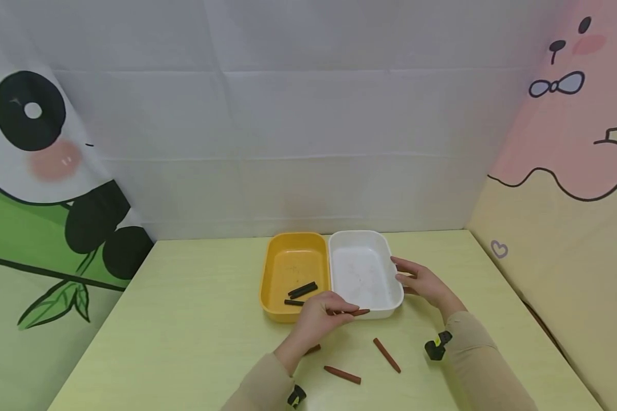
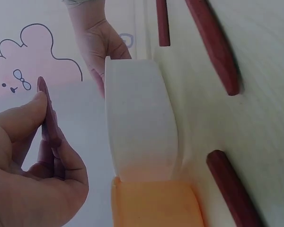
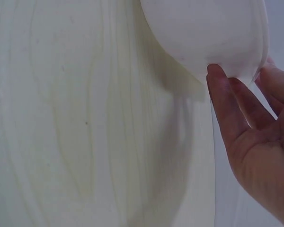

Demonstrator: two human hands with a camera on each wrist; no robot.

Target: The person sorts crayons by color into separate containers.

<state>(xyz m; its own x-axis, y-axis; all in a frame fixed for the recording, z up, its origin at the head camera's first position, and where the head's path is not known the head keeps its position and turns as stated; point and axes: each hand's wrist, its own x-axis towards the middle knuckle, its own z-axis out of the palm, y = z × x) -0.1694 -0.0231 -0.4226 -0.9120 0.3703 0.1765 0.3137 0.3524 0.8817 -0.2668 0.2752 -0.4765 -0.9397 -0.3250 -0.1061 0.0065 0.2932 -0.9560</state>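
Observation:
My left hand (image 1: 319, 318) pinches a brown crayon (image 1: 361, 313) between thumb and fingertips, above the front edge of the white tray (image 1: 361, 268). The left wrist view shows this crayon (image 2: 49, 118) with its tapered end pointing up past the thumb. At the white tray's right side, my right hand (image 1: 425, 285) holds the wall. Seen from the right wrist, its fingertips (image 3: 217, 75) lie against the outer wall while another digit reaches over the rim. Joined on the left is a yellow tray (image 1: 295, 260) containing several black crayons (image 1: 302, 290).
On the pale wooden table (image 1: 185, 319), in front of the trays, lie a brown crayon (image 1: 342, 375), a slanted one (image 1: 387, 355) and one partly hidden (image 1: 313, 349) by my left wrist. A white cloth wall (image 1: 308, 142) rises close behind the trays, with printed panels at both sides.

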